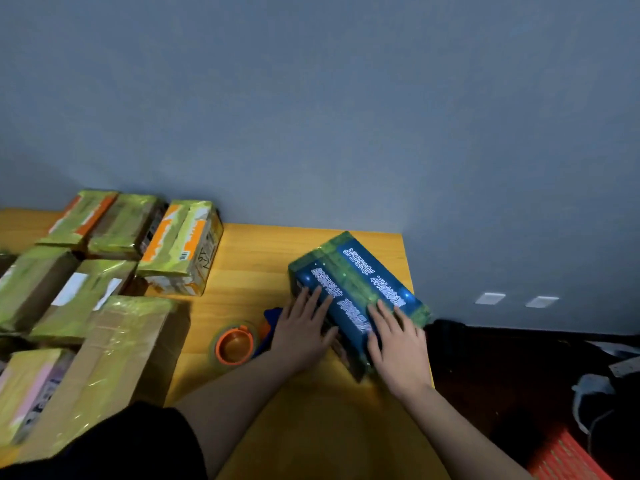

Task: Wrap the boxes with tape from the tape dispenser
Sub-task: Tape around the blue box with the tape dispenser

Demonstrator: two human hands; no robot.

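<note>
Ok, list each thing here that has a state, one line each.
blue box: flat on table, taped, both hands on it
left hand: open, pressing box
right hand: open, pressing box
tape dispenser: lying on table, unheld
taped boxes: grouped at left

A yellow wooden worktop (256, 258) carries a blue box (360, 292) under both hands, a tape dispenser (235, 344) just left of them, and taped boxes (104, 271) further left.

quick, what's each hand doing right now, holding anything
Left hand: open, fingers straight, pressing flat on the blue box.
Right hand: open, fingers straight, flat on the same box; holding nothing.
</note>
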